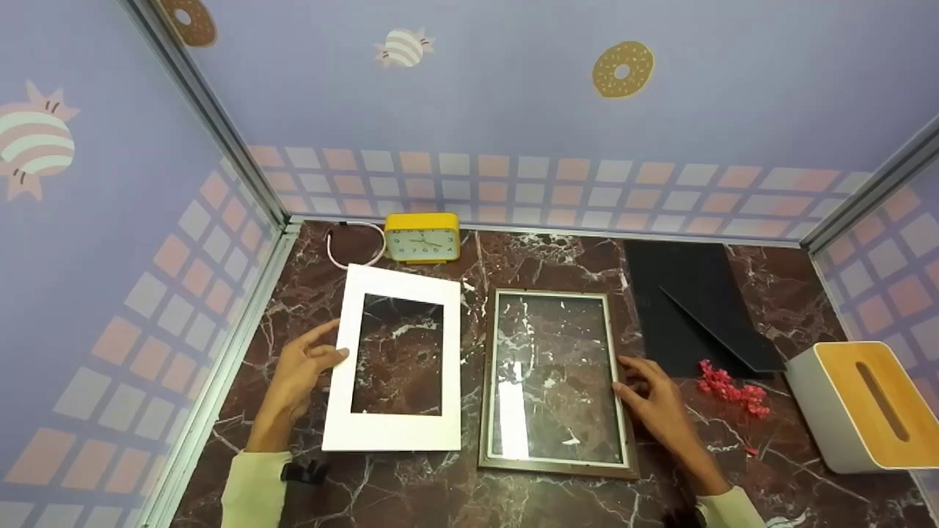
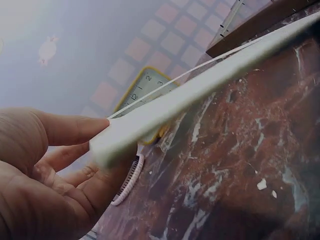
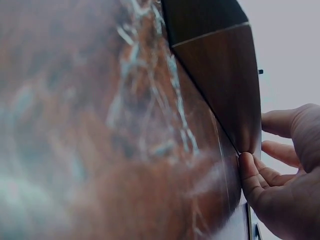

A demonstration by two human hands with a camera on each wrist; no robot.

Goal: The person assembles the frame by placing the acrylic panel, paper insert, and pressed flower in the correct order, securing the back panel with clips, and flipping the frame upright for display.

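Observation:
My left hand [image 1: 304,370] pinches a white picture mat [image 1: 392,433] by its left edge, thumb on top and fingers beneath. In the left wrist view the mat [image 2: 165,107] slants up above the marble-patterned table. A brown picture frame [image 1: 557,469] with a pale inner rim and a clear pane lies to the mat's right. At its right side my right hand [image 1: 660,403] grips the edge between thumb and fingers. Fingertips [image 3: 246,162] sit at the lower edge of the brown frame side [image 3: 222,80] in the right wrist view.
A yellow clock [image 1: 422,238] and a pale looped band [image 1: 356,264] stand behind the mat. Right of the frame lies a black backing board [image 1: 678,271] with a stand flap [image 1: 711,330]. Pink flowers [image 1: 733,392] and a tissue box [image 1: 836,418] are nearer the right wall.

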